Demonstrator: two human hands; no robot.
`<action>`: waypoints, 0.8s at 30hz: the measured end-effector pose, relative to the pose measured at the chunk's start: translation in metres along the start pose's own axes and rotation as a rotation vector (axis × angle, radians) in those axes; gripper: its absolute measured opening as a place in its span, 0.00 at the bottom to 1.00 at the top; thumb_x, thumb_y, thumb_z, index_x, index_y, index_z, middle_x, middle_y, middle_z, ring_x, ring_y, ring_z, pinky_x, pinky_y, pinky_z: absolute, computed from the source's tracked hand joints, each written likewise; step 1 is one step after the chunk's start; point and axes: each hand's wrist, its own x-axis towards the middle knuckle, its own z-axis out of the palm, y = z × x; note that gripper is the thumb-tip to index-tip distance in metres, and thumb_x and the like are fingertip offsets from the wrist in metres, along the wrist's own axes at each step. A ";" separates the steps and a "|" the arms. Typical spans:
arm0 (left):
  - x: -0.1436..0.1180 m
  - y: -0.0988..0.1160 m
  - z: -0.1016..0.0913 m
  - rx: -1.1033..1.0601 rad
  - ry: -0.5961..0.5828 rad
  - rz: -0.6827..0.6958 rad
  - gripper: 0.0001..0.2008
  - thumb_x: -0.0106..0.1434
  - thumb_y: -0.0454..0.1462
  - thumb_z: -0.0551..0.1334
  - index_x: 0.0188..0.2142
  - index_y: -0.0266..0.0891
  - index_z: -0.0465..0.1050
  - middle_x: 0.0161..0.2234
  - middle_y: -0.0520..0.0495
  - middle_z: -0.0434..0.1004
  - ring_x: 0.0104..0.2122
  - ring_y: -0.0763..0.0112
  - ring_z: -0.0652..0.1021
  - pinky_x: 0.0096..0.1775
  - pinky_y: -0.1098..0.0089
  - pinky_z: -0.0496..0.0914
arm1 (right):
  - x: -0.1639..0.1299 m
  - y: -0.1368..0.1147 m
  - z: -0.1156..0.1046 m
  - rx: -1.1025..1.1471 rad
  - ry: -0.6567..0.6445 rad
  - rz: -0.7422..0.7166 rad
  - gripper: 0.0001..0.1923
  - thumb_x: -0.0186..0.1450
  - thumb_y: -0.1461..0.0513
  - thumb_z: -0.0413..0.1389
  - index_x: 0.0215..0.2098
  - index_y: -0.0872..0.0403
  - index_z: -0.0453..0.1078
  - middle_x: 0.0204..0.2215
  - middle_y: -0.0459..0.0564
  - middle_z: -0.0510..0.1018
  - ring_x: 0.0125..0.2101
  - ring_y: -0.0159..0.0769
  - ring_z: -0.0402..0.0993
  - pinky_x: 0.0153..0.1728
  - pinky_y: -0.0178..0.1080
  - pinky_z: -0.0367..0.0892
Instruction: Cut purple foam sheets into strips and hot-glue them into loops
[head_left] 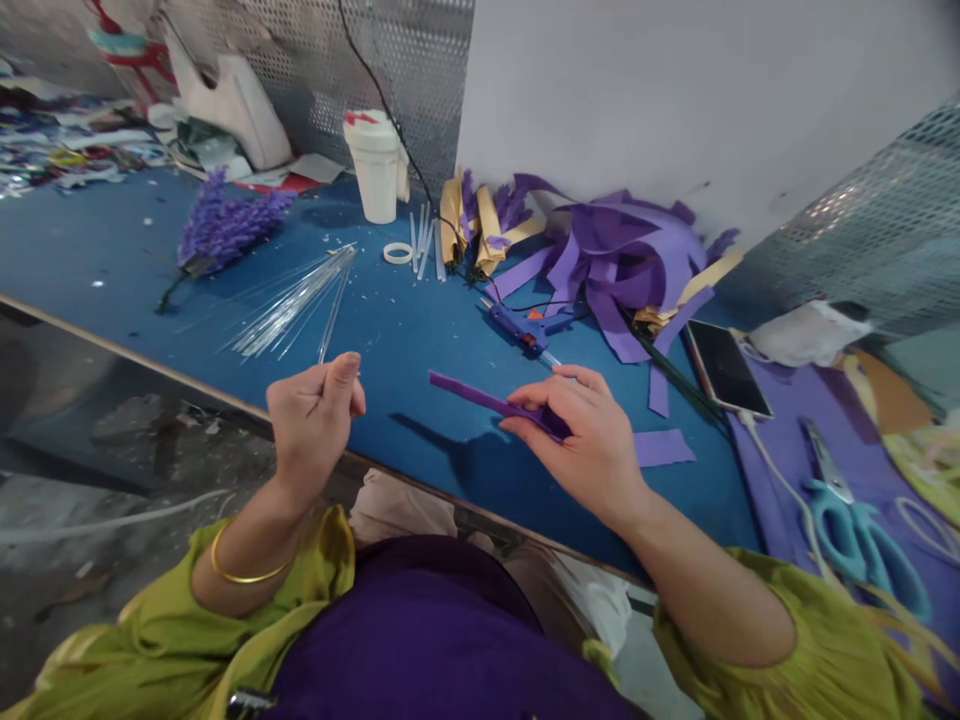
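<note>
My left hand (311, 415) is closed in a fist above the table's front edge, thumb pressed on the curled fingers. What it holds, if anything, is too small or hidden to make out. Just beyond it lies a bundle of thin clear strands (296, 305); one end passes behind the fist. My right hand (577, 435) pinches a narrow purple strip (469, 393) between thumb and fingers, its free end pointing left over the table. Under that hand, another purple strip (664, 448) lies flat. A blue glue gun (521, 330) rests on its side just past the right fingers.
Purple strips (622, 250) are heaped at the back beside wrapped flower bunches (487, 235). Glue sticks (424, 245), a tape ring (397, 253) and a white cup (373, 165) stand mid-back. Purple flowers (225, 225) lie left; a phone (727, 368) and scissors (855, 530) lie right.
</note>
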 end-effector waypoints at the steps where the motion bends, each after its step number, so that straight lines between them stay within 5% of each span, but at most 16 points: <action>1: 0.004 0.003 0.002 -0.016 0.000 -0.022 0.27 0.74 0.45 0.51 0.18 0.41 0.66 0.16 0.52 0.67 0.18 0.75 0.69 0.25 0.71 0.66 | 0.000 0.001 -0.001 -0.013 -0.002 -0.001 0.04 0.65 0.59 0.63 0.37 0.50 0.73 0.29 0.43 0.82 0.28 0.33 0.76 0.53 0.46 0.65; 7: 0.024 0.028 0.017 -0.064 -0.234 0.042 0.07 0.64 0.38 0.63 0.33 0.44 0.81 0.29 0.52 0.83 0.29 0.70 0.80 0.33 0.71 0.72 | -0.004 0.009 -0.011 -0.095 0.007 -0.045 0.04 0.66 0.61 0.62 0.38 0.50 0.72 0.30 0.43 0.82 0.28 0.33 0.76 0.54 0.46 0.64; 10: 0.033 0.046 0.022 -0.064 -0.231 0.059 0.04 0.60 0.40 0.68 0.34 0.45 0.83 0.32 0.52 0.85 0.31 0.68 0.81 0.34 0.70 0.73 | -0.007 0.014 -0.020 -0.119 0.012 -0.037 0.04 0.66 0.60 0.62 0.38 0.50 0.73 0.30 0.43 0.82 0.29 0.34 0.76 0.54 0.47 0.65; 15: 0.057 0.076 0.038 -0.023 -0.174 0.134 0.20 0.59 0.49 0.69 0.18 0.40 0.76 0.16 0.54 0.72 0.18 0.75 0.70 0.23 0.71 0.63 | -0.012 0.020 -0.036 -0.170 0.065 -0.052 0.04 0.66 0.60 0.62 0.38 0.50 0.72 0.29 0.43 0.82 0.29 0.35 0.76 0.53 0.47 0.65; 17: 0.063 0.081 0.047 -0.037 -0.188 0.229 0.18 0.64 0.46 0.65 0.21 0.40 0.77 0.19 0.53 0.76 0.22 0.73 0.74 0.29 0.71 0.68 | -0.016 0.021 -0.041 -0.209 0.089 -0.077 0.04 0.66 0.61 0.62 0.38 0.50 0.72 0.29 0.44 0.82 0.28 0.35 0.76 0.53 0.47 0.65; 21: 0.062 0.077 0.060 -0.172 -0.351 0.341 0.10 0.67 0.39 0.61 0.42 0.43 0.81 0.42 0.48 0.84 0.44 0.66 0.80 0.47 0.67 0.73 | -0.024 0.022 -0.046 -0.234 0.135 -0.064 0.04 0.66 0.61 0.62 0.37 0.50 0.71 0.29 0.43 0.82 0.27 0.35 0.76 0.53 0.48 0.65; 24: 0.057 0.071 0.063 -0.235 -0.474 0.351 0.09 0.63 0.43 0.66 0.38 0.44 0.82 0.38 0.48 0.85 0.42 0.63 0.81 0.51 0.63 0.72 | -0.025 0.022 -0.049 -0.211 0.158 -0.041 0.04 0.66 0.61 0.62 0.37 0.49 0.72 0.29 0.42 0.82 0.28 0.35 0.77 0.53 0.48 0.66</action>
